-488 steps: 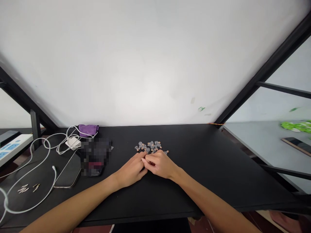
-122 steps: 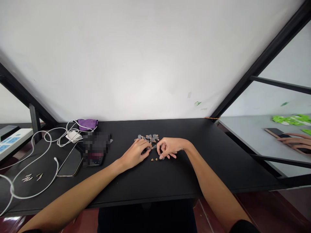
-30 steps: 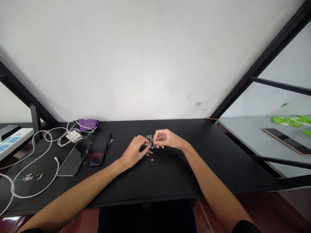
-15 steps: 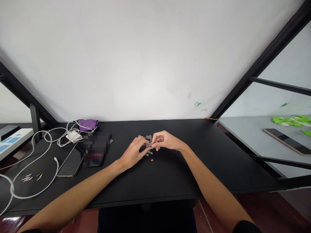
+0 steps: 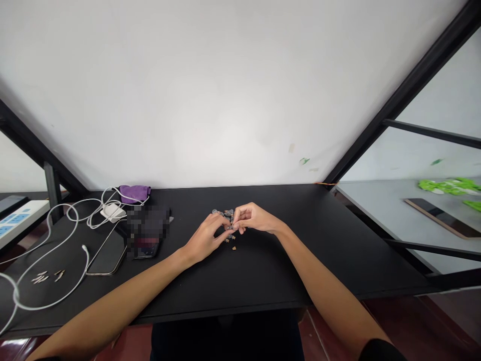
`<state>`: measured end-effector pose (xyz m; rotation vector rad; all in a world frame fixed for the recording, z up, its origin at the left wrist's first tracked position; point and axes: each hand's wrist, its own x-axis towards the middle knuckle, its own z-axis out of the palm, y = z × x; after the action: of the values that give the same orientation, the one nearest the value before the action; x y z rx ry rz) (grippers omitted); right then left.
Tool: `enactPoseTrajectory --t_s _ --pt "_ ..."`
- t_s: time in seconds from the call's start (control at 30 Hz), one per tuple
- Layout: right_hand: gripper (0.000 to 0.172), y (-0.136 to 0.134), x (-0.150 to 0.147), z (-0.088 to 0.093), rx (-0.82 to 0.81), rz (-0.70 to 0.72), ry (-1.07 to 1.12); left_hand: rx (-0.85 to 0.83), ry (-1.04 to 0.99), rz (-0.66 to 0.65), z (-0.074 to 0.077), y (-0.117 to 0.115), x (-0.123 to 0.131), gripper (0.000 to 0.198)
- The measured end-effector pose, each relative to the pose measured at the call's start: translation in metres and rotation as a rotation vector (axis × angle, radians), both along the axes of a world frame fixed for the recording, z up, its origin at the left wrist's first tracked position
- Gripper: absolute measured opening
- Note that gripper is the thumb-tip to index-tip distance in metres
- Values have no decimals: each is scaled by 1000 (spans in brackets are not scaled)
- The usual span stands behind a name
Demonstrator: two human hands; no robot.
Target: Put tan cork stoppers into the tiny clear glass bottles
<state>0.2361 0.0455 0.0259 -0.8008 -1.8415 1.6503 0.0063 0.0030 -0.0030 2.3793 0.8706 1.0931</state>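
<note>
Over the middle of the black table my left hand and my right hand meet at the fingertips. Both pinch a tiny greyish part between thumb and fingers; it is too small to name. Behind and below the hands lies a small pile of clear and metallic bits with tan tips, partly hidden by the fingers. One small tan piece lies by itself on the table, nearer to me than the pile.
On the left, a white cable loops around a phone, a white charger and several small slim pieces. A purple pouch sits behind them. Black frame bars slant up at the right; a power strip stands far left.
The view has shifted slightly. Both hands stay together at the pile, with only small finger movements around the tiny part.
</note>
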Motion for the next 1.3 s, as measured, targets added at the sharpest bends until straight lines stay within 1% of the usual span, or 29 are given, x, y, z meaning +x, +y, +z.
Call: enactPoseTrajectory --t_s 0.27,0.5,0.67,0.73,0.9,0.97,1.07,1.3 --pt "28 1 -1 -2 -31 37 40 9 -12 -39 -1 0 -1 10" --pt "26 1 0 -3 -66 90 38 38 -24 -33 -4 2 0 10" --pt "26 1 -1 -3 -85 94 68 39 -51 -48 -5 3 -1 10" --pt "27 1 -1 -3 -88 115 57 11 -70 -28 -7 3 -2 13" --pt "32 0 0 -2 -88 184 21 -49 -120 21 -14 4 -4 32" --pt "33 0 0 -1 -87 183 19 -50 -127 21 -16 5 -4 35" --pt "32 -1 -1 0 -80 175 25 -38 -141 17 -17 5 -5 33" --pt "33 0 0 1 -49 130 36 -3 -141 9 -13 4 -1 32"
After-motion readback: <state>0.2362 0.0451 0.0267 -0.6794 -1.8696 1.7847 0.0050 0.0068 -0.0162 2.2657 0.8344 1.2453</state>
